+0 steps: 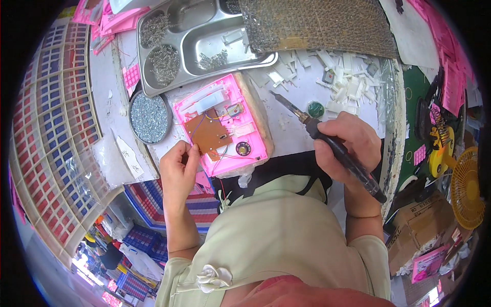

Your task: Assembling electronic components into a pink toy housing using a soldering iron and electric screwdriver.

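An open pink plastic toy casing (258,134) sits before me, tilted on a pale block. Inside it are a brown circuit board (208,131), thin coloured wires, a small motor (234,110), a round black speaker (243,148) and a white plastic compartment (204,102). My left hand (180,166) is closed, with thumb and forefinger pinched at the board's lower left corner. My right hand (348,146) grips a black electric screwdriver (353,166), held up right of the casing. Its metal bit points to the upper left, clear of the casing.
A round dish of screws (150,117) stands left of the casing. Behind it, a metal tray (225,68) holds springs. White plastic parts (353,84) lie heaped by a small green round container (315,109). A plastic crate (53,107) borders the left; a yellow fan (464,187) the right.
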`<action>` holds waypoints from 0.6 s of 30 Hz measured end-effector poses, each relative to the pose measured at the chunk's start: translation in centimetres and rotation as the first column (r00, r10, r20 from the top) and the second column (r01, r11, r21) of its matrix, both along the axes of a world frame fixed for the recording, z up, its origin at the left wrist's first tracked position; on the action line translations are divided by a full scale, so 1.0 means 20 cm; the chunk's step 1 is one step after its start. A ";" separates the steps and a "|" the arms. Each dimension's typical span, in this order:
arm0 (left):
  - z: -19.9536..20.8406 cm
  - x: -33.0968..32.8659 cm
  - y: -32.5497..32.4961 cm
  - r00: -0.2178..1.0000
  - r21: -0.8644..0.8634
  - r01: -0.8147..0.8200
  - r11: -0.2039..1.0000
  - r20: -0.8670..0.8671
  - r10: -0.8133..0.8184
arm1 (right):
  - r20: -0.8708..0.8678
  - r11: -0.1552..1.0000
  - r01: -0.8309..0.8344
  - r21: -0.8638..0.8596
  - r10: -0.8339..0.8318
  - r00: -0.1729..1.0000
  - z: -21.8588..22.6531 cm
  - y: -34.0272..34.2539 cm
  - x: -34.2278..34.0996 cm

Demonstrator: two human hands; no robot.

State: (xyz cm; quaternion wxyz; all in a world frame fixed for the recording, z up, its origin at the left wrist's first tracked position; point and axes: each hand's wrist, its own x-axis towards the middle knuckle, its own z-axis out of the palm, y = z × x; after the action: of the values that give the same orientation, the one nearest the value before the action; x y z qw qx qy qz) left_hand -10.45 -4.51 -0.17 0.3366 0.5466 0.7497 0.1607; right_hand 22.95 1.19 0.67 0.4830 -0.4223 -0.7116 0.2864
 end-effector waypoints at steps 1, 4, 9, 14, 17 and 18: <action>0.00 0.00 0.00 1.000 0.000 0.002 1.000 -0.005 -0.002 | -0.003 1.000 0.000 -0.002 0.000 1.000 0.00 0.00 0.00; -0.02 -0.03 -0.02 0.998 0.049 -0.034 0.998 0.057 0.031 | -0.012 1.000 -0.009 0.002 0.009 1.000 -0.03 0.00 0.00; -0.06 -0.05 -0.04 0.984 0.085 -0.092 0.992 0.160 0.078 | -0.031 0.997 -0.028 0.075 0.031 0.999 -0.07 0.04 -0.04; -0.07 -0.04 -0.06 0.988 0.107 -0.087 0.990 0.139 0.071 | -0.015 0.993 -0.094 0.071 0.095 0.995 -0.10 0.04 -0.08; -0.03 -0.01 -0.07 0.992 0.154 -0.066 0.986 0.119 0.048 | -0.003 0.993 -0.095 0.070 0.095 0.995 -0.11 0.06 -0.07; -0.02 0.00 -0.08 0.985 0.178 -0.111 0.978 0.151 0.084 | -0.009 0.993 -0.089 0.075 0.090 0.996 -0.11 0.06 -0.07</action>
State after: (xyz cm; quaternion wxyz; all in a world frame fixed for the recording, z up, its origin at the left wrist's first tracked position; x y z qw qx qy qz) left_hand -10.42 -6.06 -0.53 0.3283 0.5253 0.7315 0.2850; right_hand 21.53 2.43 -1.56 0.4896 -0.3700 -0.7369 0.2837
